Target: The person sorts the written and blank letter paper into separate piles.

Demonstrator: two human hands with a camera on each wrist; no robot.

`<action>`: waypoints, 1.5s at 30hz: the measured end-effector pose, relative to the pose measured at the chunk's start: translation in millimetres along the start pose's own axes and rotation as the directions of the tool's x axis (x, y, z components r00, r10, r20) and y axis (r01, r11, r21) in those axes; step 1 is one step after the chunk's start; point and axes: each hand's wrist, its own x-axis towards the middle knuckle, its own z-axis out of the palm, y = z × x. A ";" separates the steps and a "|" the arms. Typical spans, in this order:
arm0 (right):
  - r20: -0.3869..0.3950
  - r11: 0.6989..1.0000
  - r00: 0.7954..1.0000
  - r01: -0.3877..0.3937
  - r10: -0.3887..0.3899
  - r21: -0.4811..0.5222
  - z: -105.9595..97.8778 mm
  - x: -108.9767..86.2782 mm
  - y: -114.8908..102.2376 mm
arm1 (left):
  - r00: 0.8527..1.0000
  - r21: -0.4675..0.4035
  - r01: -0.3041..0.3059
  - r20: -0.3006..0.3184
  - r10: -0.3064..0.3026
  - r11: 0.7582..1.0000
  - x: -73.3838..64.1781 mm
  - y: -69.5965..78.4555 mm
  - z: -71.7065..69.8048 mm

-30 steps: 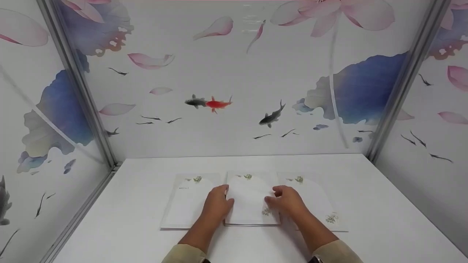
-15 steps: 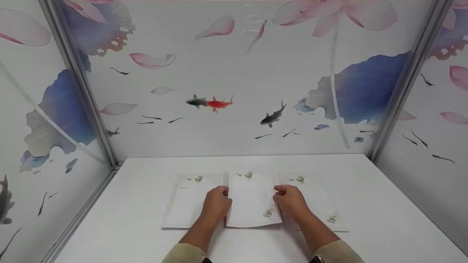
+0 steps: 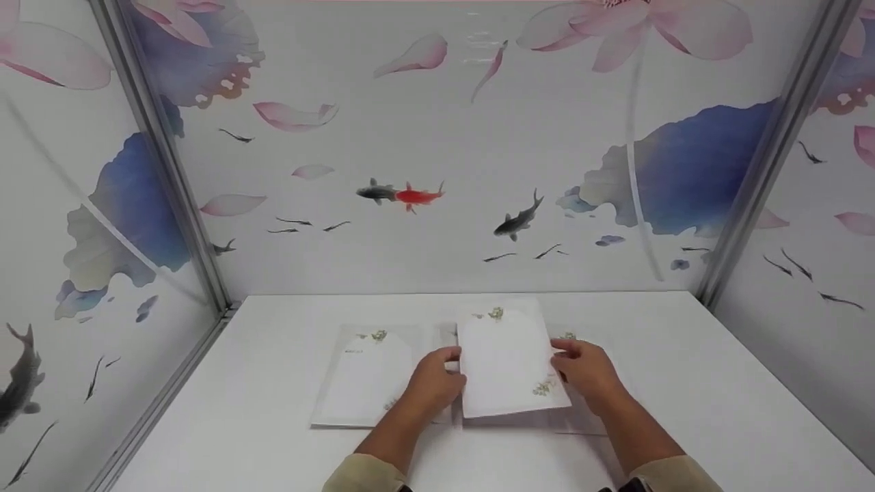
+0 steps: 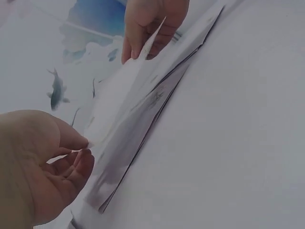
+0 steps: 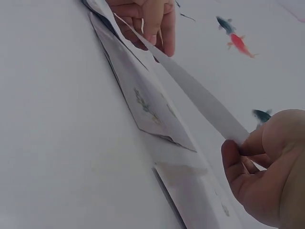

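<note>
Between my hands hangs a sheet of white paper (image 3: 507, 362) printed with small plant sprigs at top and lower right. My left hand (image 3: 437, 377) pinches its left edge between thumb and fingers. On the opposite edge, my right hand (image 3: 589, 374) pinches it the same way. The left wrist view has the sheet (image 4: 116, 88) lifted and angled over a middle paper stack (image 4: 136, 138). That stack (image 5: 136, 90) also shows a printed sprig in the right wrist view. From the head, the sheet covers most of the middle stack.
To the left lies another paper stack (image 3: 369, 383) with a short printed line near its top. A right-hand stack (image 5: 190, 195) is partly behind my right hand and forearm. The white table (image 3: 260, 369) meets a back wall (image 3: 424, 260) painted with fish and petals.
The sheet has come up off the middle stack and moved right and away from me, uncovering part of that stack. Both hands have travelled right with it, and the right hand's grip has closed.
</note>
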 end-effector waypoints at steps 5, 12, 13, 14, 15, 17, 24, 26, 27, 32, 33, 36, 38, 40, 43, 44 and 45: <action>0.011 0.999 0.999 -0.043 0.043 0.020 -35.0 -1.9 13.3 | 0.997 -0.003 -0.053 0.065 0.053 0.999 -5.1 11.8 23.1; 0.014 0.995 0.996 -0.091 0.092 -0.028 -78.9 -6.4 29.7 | 0.993 -0.024 -0.029 0.117 0.031 0.999 -11.2 34.8 59.2; 0.015 0.996 0.996 -0.092 0.092 -0.023 -84.5 -6.4 31.9 | 0.992 -0.024 -0.026 0.123 0.029 0.999 -12.1 37.4 64.3; 0.018 0.995 0.995 -0.095 0.095 -0.016 -89.7 -6.1 34.3 | 0.991 -0.026 -0.026 0.129 0.030 0.999 -12.8 39.8 69.1; 0.020 0.995 0.995 -0.099 0.099 -0.012 -94.7 -5.9 36.5 | 0.991 -0.025 -0.024 0.132 0.028 0.999 -13.5 41.8 74.0; 0.018 0.993 0.993 -0.116 0.116 -0.009 -103.4 -5.3 40.2 | 0.990 -0.025 -0.027 0.135 0.030 0.999 -14.6 45.4 82.8; -0.011 0.984 0.984 -0.179 0.179 -0.024 -122.1 -3.2 49.3 | 0.987 -0.070 -0.021 0.158 0.032 0.997 -15.0 50.8 103.9; -0.024 0.983 0.986 -0.168 0.167 -0.073 -124.0 -3.6 51.5 | 0.986 -0.061 -0.023 0.161 0.033 0.998 -14.8 49.9 107.3; -0.031 0.981 0.987 -0.162 0.160 -0.105 -124.2 -3.8 52.7 | 0.987 -0.056 -0.025 0.160 0.034 0.998 -14.8 49.2 108.4; -0.052 0.956 0.993 -0.116 0.106 -0.270 -123.8 -3.4 57.4 | 0.983 -0.071 -0.068 0.167 0.079 0.995 -12.8 43.3 111.0; -0.054 0.950 0.994 -0.110 0.098 -0.293 -123.4 -3.1 58.2 | 0.982 -0.082 -0.073 0.171 0.086 0.994 -12.7 42.7 111.1; -0.053 0.933 0.996 -0.089 0.075 -0.347 -123.2 -2.7 59.1 | 0.979 -0.103 -0.082 0.180 0.100 0.991 -12.4 41.7 110.5; -0.046 0.931 0.997 -0.079 0.067 -0.356 -123.4 -2.7 59.6 | 0.977 -0.110 -0.083 0.186 0.103 0.990 -12.5 42.1 109.6; -0.043 0.930 0.997 -0.076 0.065 -0.358 -123.2 -2.9 59.6 | 0.975 -0.113 -0.082 0.196 0.103 0.990 -13.3 44.1 108.0; -0.042 0.925 0.997 -0.076 0.065 -0.371 -122.3 -3.4 58.6 | 0.976 -0.097 -0.067 0.202 0.086 0.993 -15.0 47.9 104.2; -0.044 0.923 0.997 -0.073 0.060 -0.377 -121.6 -3.9 58.1 | 0.976 -0.091 -0.059 0.202 0.076 0.994 -15.9 49.3 102.4; -0.046 0.922 0.998 -0.063 0.050 -0.383 -120.8 -4.5 57.4 | 0.977 -0.079 -0.055 0.200 0.070 0.995 -16.8 50.6 100.4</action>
